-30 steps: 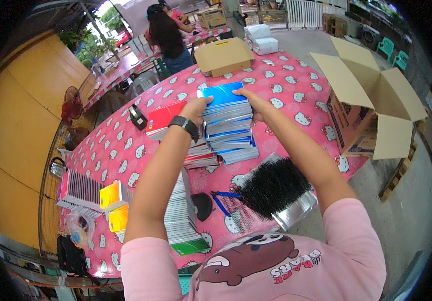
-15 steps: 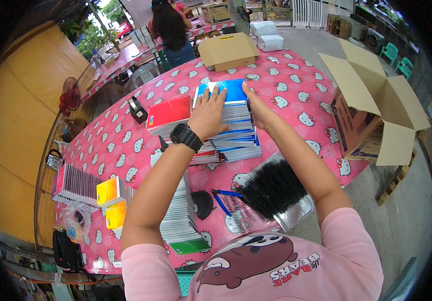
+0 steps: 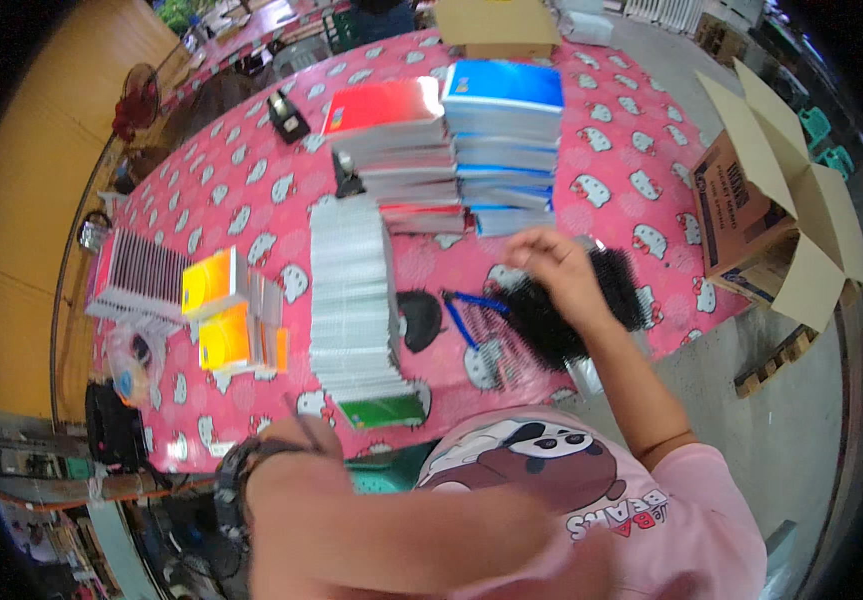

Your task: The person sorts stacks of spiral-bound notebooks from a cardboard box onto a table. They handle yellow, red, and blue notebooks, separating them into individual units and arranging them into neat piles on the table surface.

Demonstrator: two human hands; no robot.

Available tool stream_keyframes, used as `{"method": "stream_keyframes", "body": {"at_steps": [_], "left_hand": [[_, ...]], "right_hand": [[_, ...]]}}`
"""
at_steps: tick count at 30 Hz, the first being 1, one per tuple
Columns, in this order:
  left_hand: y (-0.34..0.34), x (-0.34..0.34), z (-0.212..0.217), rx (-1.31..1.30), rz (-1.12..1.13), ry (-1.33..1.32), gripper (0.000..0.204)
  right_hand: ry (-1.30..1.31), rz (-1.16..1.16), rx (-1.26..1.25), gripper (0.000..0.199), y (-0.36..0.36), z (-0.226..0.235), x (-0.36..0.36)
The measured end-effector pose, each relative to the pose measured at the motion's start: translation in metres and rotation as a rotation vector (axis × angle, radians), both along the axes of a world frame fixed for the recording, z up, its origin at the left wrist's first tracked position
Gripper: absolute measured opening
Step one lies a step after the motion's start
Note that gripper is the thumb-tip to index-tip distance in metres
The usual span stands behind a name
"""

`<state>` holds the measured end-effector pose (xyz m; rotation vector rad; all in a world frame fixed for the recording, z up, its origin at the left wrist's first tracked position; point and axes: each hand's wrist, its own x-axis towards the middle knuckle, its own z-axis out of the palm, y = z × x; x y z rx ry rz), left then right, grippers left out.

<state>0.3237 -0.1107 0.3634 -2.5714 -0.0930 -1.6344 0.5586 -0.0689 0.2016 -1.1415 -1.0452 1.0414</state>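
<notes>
My right hand (image 3: 559,268) hangs just above a bundle of black binding coils (image 3: 591,310), fingers loosely bent and apart with nothing visible in them. Large and smeared at the bottom, my left hand (image 3: 411,540) is raised close to the camera, a black watch (image 3: 239,478) at its wrist; its fingers cannot be made out. Beyond my right hand stand a tall stack of blue-covered notebooks (image 3: 506,90) and a stack of red-covered notebooks (image 3: 383,104), side by side. Blue-handled pliers (image 3: 463,318) lie left of the coils.
A long row of notebooks (image 3: 351,290) ends in a green cover near me. Yellow notebooks (image 3: 213,284) and a purple-edged row (image 3: 141,272) sit left. A tape dispenser (image 3: 287,117) lies farther back. An open carton (image 3: 741,215) stands right; another box (image 3: 496,28) lies at the back.
Both hands have left the blue notebook stack. My right hand came back to the black coils, and my left hand rose close to the camera. The view has shifted too.
</notes>
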Motion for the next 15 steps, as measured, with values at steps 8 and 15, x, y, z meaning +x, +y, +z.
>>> {"method": "stream_keyframes", "body": {"at_steps": [8, 15], "left_hand": [[0.024, -0.010, 0.009, 0.045, -0.340, 0.374, 0.015], [0.014, -0.060, 0.008, -0.050, -0.243, 0.205, 0.017]], "right_hand": [[-0.570, 0.634, 0.105, 0.015, -0.046, -0.066, -0.118], [-0.620, 0.665, 0.210, 0.016, -0.080, -0.120, -0.159]]}}
